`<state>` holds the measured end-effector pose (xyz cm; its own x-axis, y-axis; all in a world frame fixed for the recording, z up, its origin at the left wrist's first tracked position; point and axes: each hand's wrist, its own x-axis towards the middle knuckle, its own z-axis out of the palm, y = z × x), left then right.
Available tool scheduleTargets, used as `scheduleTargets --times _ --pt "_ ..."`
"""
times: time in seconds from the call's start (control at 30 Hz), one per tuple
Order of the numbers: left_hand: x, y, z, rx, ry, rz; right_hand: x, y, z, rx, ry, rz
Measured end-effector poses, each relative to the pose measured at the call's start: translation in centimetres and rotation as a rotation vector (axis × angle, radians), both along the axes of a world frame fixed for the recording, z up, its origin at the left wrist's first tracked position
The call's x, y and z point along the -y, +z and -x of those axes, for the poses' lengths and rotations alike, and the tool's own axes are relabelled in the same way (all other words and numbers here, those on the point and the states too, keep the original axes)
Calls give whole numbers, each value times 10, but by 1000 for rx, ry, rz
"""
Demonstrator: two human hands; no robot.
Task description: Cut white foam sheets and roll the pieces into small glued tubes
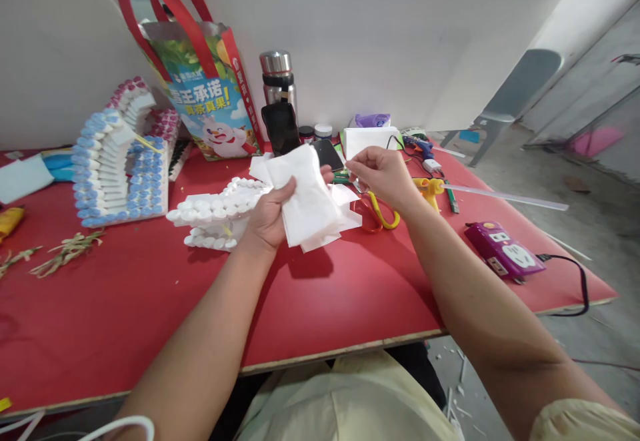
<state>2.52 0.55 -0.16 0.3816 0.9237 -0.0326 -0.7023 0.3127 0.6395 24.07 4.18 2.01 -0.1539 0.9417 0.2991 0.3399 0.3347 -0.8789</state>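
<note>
My left hand [273,214] is closed on a stack of white foam sheets [307,198], held upright above the red table [150,294]. My right hand [383,174] is raised just right of the sheets, its fingers pinched together on a thin white strip or edge that I cannot make out clearly. Under my left hand lies a white model made of small foam pieces [215,218]. Yellow-handled scissors [377,211] lie on the table below my right hand.
A blue-and-white foam model [120,161] stands at left, a red-handled shopping bag [210,94] and steel flask [277,78] at the back. A glue gun [430,188], purple power strip [503,251], long white stick [505,196] and dried plant bits [65,251] also lie about.
</note>
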Motion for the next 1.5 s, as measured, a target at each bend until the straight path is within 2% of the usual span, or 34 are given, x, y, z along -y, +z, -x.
scheduleTargets --times 0.13,0.23,0.37,0.47,0.57,0.67,0.83,0.93,1.0,1.07,1.13,1.23,1.33,1.5 --pt "-1 11 8 54 127 4 -6 -1 -14 454 96 139" --pt "-1 12 8 73 139 -15 -7 -3 -13 597 81 119" --pt "-1 11 7 121 167 -44 -6 -11 -6 504 69 -74" --pt "-2 12 8 124 174 -53 -5 -20 1 521 203 -287" --pt "-1 13 7 96 156 -45 -4 -29 8 591 334 -371" --pt "-1 12 6 49 155 -18 -3 -25 9 409 332 -324" --pt "-2 5 7 -19 61 32 1 2 -6 -274 256 -33" --pt "-3 0 3 -102 -4 102 3 7 -9 -434 239 60" --pt "-3 -5 -3 -156 -21 146 5 5 -4 -400 238 98" --pt "-3 -10 -12 -178 -22 179 8 1 4 -282 229 97" --pt "-3 -16 -20 -158 -53 202 11 -2 13 -130 212 30" --pt "-3 -22 -29 -78 -177 221 14 -5 22 52 134 -83" --pt "-3 -24 -31 -10 -255 263 14 -7 24 131 60 -108" --pt "-3 -23 -27 -11 -254 251 13 -9 22 174 85 -47"
